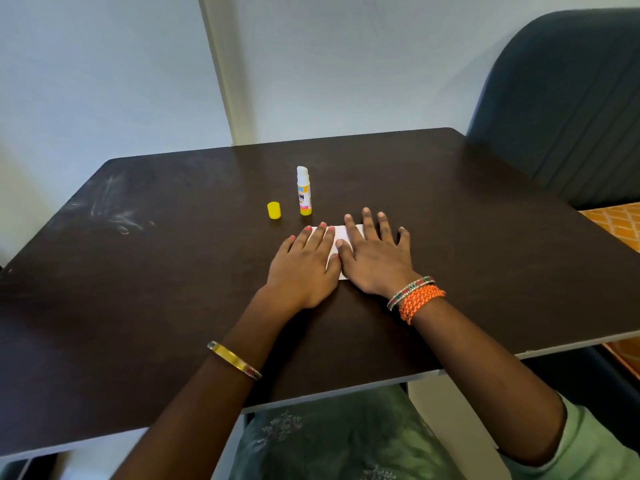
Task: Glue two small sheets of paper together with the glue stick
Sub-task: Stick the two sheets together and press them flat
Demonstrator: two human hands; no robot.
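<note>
Both hands lie flat on the white paper (346, 237) near the middle of the dark table (138, 289): the left hand (304, 268) with fingers close together over its left part, the right hand (375, 258) with fingers spread over its right part, thumbs nearly touching. Only one white patch shows; whether two sheets lie stacked there cannot be told. The glue stick (303, 192) stands upright and uncapped just beyond the paper, its yellow cap (274, 211) beside it. This looks like the pressing step, after gluing. Next would likely be smoothing outward, lifting the hands, then recapping the stick.
</note>
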